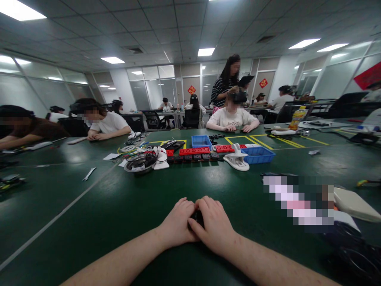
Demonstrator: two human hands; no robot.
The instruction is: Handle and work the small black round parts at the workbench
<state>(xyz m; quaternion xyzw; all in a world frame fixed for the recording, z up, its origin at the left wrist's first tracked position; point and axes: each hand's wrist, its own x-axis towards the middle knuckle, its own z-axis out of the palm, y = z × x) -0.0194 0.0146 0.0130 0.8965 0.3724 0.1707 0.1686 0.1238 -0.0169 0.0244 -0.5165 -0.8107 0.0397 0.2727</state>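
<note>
Close together on the green table [125,230], my left hand [178,218] and my right hand [212,224] touch each other, fingers curled inward. A small black object [197,216] shows in the gap between them; most of it is covered and I cannot make out its kind. My right thumb lies across its near side. Both forearms come in from the bottom edge.
Ahead stand red and black power strips [195,154], blue bins [258,154] [201,141], a white clip-like stand [237,159] and a metal bowl of cables [139,163]. A wrench [89,174] lies left. At right are a pale case [355,202] and a bottle [297,118]. Several people sit around.
</note>
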